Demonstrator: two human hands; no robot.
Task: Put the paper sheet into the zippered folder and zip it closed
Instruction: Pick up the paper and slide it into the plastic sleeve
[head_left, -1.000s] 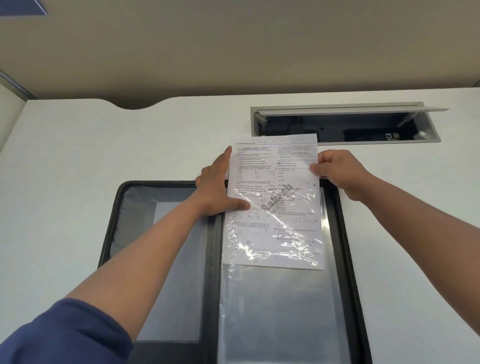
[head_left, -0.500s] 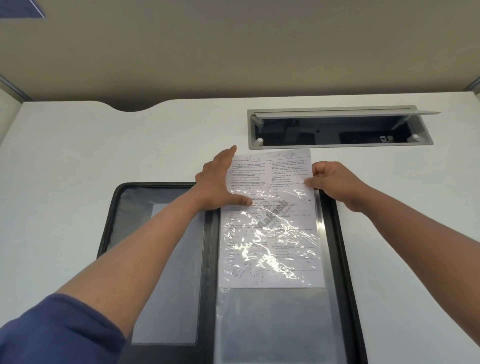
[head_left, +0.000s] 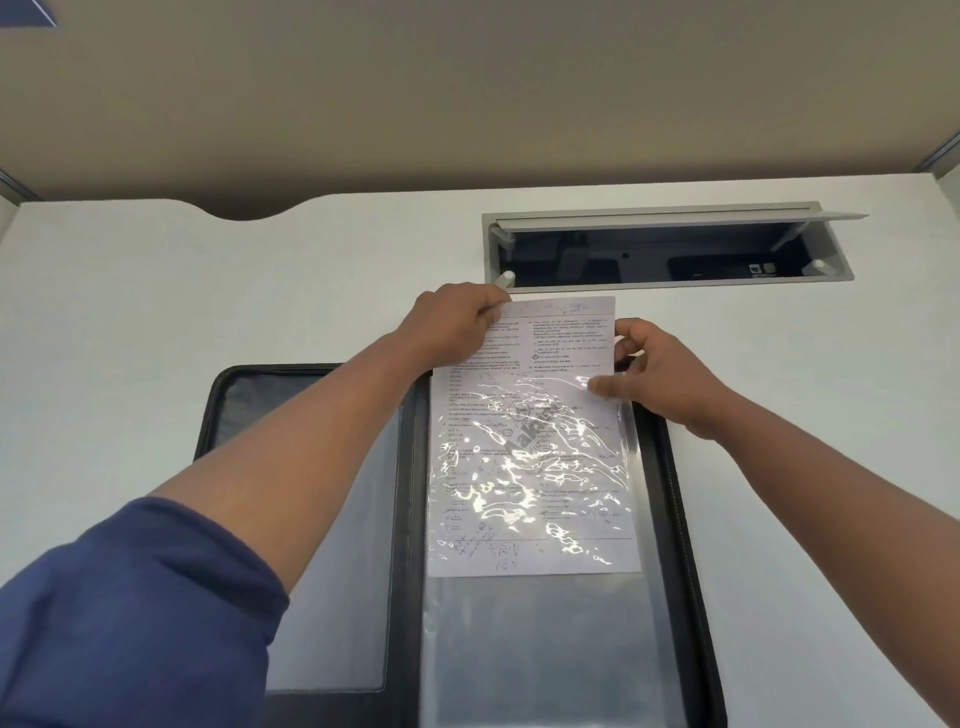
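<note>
White desk (head_left: 130, 322) fills the frame below a beige partition; a recessed cable box (head_left: 665, 249) with its lid raised sits at upper right. At lower centre lies the folder (head_left: 675, 493), black and opened flat, zipper edge around it. Its right half carries a clear sleeve (head_left: 545, 649). The sheet (head_left: 530, 467), printed and handwritten, is part way inside the sleeve: the lower portion lies under glossy plastic, the top edge projects past the folder's upper rim onto the desk. The left hand (head_left: 457, 327) pinches the sheet's upper left corner. The right hand (head_left: 660, 374) grips the sleeve's upper right edge beside the sheet, thumb on top of the plastic. A blue sleeve cuff (head_left: 130, 613) covers the left upper arm.
</note>
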